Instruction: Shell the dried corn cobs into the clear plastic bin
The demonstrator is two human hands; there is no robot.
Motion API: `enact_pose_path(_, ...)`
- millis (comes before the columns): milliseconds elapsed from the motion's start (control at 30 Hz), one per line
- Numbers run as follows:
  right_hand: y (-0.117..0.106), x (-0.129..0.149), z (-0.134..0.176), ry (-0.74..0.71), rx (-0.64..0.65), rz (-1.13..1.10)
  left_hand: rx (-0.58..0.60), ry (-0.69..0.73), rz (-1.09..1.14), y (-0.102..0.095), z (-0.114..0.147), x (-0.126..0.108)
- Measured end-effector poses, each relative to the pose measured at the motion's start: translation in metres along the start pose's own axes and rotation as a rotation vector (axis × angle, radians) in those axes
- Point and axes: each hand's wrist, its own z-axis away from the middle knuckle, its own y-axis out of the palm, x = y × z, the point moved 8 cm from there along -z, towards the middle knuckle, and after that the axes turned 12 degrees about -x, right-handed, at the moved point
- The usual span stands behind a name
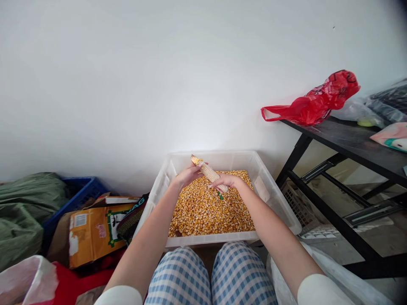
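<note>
A mostly bare corn cob (210, 173) is held at a slant over the tub, with some yellow kernels left at its upper left end. My left hand (190, 174) grips the cob near that end. Around the lower right end, my right hand (225, 182) has its fingers closed on the cob. Beneath both hands lies a heap of loose corn kernels (210, 214), yellow and whitish. They fill much of a translucent plastic tub (276, 207). A small green thing (220, 195) shows just under the cob; I cannot make out what it is.
A black table (343, 144) stands at the right with a red plastic bag (327, 99) on it. To the left are an orange cardboard box (95, 231), a blue crate (84, 190) and a green cloth or sack (28, 212). A white wall (159, 76) rises behind the tub.
</note>
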Motion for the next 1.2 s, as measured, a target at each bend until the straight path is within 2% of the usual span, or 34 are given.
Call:
enact_pose_path(100,-0.002,0.001,0.000,-0.004,-0.027,-0.010,0.034,0.020,-0.011,0.004,0.005,-0.005)
enact_pose_path(233,-0.007,0.003,-0.006,-0.032,-0.157,0.061,0.010,0.048,-0.030,0.000,0.004,-0.011)
enact_pose_path(300,-0.013,0.009,-0.009,-0.087,-0.291,0.193,-0.097,0.032,-0.032,-0.009,-0.003,-0.008)
enact_pose_path(400,-0.021,0.026,-0.007,-0.206,-0.536,0.477,-0.376,-0.008,-0.031,-0.031,-0.013,0.001)
enact_pose_path(467,-0.024,0.033,-0.004,-0.231,-0.640,0.642,-0.493,0.041,-0.006,-0.039,-0.016,0.001)
enact_pose_path(533,-0.025,0.034,-0.003,-0.224,-0.677,0.743,-0.457,0.123,0.022,-0.036,-0.017,-0.003)
enact_pose_path(600,-0.025,0.034,-0.003,-0.237,-0.678,0.779,-0.346,0.168,0.026,-0.027,-0.017,-0.007)
enact_pose_path(833,-0.030,0.026,-0.005,-0.327,-0.655,0.754,-0.154,0.147,0.001,-0.010,-0.008,-0.008)
enact_pose_path(1033,-0.032,0.020,-0.009,-0.336,-0.642,0.664,-0.112,0.115,-0.055,-0.002,0.002,-0.009)
enact_pose_path(1200,-0.029,0.016,-0.012,-0.330,-0.608,0.560,-0.142,0.075,-0.051,-0.009,-0.001,-0.005)
